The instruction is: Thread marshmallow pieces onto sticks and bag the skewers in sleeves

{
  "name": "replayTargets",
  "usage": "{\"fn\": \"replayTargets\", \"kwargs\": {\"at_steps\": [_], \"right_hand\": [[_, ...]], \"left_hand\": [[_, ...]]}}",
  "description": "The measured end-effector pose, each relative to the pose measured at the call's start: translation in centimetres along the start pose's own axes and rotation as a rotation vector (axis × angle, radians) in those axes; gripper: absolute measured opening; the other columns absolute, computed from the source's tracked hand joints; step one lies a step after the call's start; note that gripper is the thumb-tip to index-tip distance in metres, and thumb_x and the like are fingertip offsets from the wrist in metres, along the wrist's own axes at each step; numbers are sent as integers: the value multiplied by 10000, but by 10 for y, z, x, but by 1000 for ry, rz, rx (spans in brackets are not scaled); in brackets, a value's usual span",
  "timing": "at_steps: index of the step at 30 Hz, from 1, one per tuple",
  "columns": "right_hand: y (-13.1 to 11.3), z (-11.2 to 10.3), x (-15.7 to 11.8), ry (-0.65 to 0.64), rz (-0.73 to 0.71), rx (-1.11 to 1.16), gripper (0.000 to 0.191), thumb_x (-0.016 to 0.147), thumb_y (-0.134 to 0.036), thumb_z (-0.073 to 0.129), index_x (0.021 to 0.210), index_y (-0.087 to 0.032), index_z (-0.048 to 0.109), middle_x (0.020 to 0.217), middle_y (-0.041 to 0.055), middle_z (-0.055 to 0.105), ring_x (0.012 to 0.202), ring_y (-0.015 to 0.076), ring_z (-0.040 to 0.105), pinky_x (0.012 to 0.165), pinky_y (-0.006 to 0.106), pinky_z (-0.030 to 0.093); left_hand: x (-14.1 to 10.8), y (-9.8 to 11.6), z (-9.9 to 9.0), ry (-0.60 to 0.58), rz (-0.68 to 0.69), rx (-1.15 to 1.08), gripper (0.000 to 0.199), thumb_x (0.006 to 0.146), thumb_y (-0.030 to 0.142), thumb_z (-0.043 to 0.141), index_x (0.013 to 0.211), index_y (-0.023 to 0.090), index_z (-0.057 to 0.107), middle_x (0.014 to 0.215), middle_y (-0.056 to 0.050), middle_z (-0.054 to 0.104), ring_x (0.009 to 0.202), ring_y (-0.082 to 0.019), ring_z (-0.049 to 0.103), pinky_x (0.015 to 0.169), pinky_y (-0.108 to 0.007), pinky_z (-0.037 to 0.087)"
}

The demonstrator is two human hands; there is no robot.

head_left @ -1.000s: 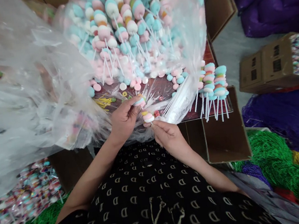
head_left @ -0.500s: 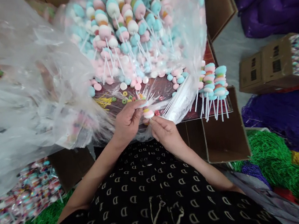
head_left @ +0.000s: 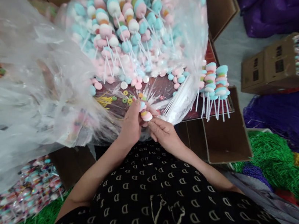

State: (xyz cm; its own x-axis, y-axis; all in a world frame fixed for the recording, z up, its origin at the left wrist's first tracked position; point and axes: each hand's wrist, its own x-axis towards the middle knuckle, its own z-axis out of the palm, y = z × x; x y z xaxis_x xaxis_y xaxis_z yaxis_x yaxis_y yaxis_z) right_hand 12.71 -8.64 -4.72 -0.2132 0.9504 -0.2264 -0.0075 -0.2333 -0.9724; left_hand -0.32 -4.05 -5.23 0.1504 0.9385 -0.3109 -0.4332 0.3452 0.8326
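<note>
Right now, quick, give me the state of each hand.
Left hand: closed around the upper part of a small candy stack, thumb in front.
Right hand: closed, thumb and fingertips pinched at the stack's lower end.

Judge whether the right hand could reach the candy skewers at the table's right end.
Probably yes: those candy skewers partly overhang the table, with nothing visible blocking the right hand, though it is occupied with the marshmallow stack.
</note>
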Motion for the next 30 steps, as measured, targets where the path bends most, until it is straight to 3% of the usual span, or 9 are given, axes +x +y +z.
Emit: {"fn": "replayTargets", "kwargs": {"at_steps": [5, 9, 11, 14, 17, 20, 22, 25, 30], "right_hand": [[-5, 3, -2, -14, 48, 10, 531, 984, -727, 610, 910, -212, 718, 517, -75, 450, 444, 97, 351, 480, 270, 327], [-6, -4, 4, 59, 18, 48, 475, 971, -676, 670, 889, -210, 715, 524, -81, 455, 452, 88, 354, 485, 259, 300], [-6, -12, 7, 123, 18, 80, 453, 963, -655, 688, 913, -207, 727, 518, -91, 445, 446, 83, 329, 475, 254, 271], [-5, -22, 9, 200, 31, 97, 425, 956, -628, 700, 923, -206, 737, 514, -92, 443, 443, 85, 308, 453, 249, 237], [-4, -27, 10, 236, 42, 100, 414, 947, -620, 705, 922, -208, 739, 508, -91, 436, 439, 88, 301, 439, 248, 216], [-2, -26, 9, 229, 41, 111, 409, 948, -614, 705, 917, -207, 737, 503, -94, 433, 435, 86, 294, 443, 248, 220], [-2, -25, 8, 227, 36, 115, 405, 946, -610, 708, 893, -209, 729, 499, -93, 434, 435, 86, 296, 450, 248, 228], [-1, -25, 7, 226, 41, 105, 406, 947, -608, 702, 887, -208, 731, 497, -92, 434, 439, 88, 299, 460, 251, 234], [-2, -23, 6, 174, 58, 76, 395, 952, -594, 704, 936, -202, 745, 503, -95, 439, 447, 90, 310, 489, 258, 257]], "left_hand": [[0, -12, -1, -2, 145, 196, 466, 1019, 650, 574, 849, 233, 696, 925, -69, 788, 869, -213, 725, 813, -354, 609], [7, -8, -8, -90, 52, 83, 596, 987, 782, 510, 1003, 231, 738, 922, -90, 780, 880, -246, 747, 798, -395, 622], [11, 2, -19, -78, 106, 124, 626, 981, 803, 501, 1144, 246, 738, 984, -97, 784, 896, -246, 751, 794, -399, 621], [15, 22, -45, 62, 338, 488, 453, 1022, 646, 586, 1248, 281, 730, 1118, -73, 790, 954, -224, 739, 853, -381, 606], [24, 35, -71, 170, 530, 1030, 218, 1023, 389, 630, 1099, 255, 785, 1095, -69, 782, 1095, -266, 706, 1028, -434, 559], [35, 36, -82, 167, 511, 1422, 185, 977, 236, 626, 1052, 235, 796, 1074, -109, 753, 1119, -336, 682, 1055, -507, 530], [39, 33, -82, 144, 480, 1543, 192, 956, 197, 634, 1063, 224, 791, 1086, -130, 741, 1111, -359, 675, 1038, -525, 528], [37, 30, -79, 149, 481, 1562, 174, 937, 178, 645, 1045, 225, 773, 1097, -122, 750, 1105, -346, 674, 1029, -506, 526], [31, 34, -78, 157, 482, 1352, 155, 971, 205, 621, 1055, 235, 748, 1122, -62, 797, 1099, -264, 704, 1034, -421, 547]]}}
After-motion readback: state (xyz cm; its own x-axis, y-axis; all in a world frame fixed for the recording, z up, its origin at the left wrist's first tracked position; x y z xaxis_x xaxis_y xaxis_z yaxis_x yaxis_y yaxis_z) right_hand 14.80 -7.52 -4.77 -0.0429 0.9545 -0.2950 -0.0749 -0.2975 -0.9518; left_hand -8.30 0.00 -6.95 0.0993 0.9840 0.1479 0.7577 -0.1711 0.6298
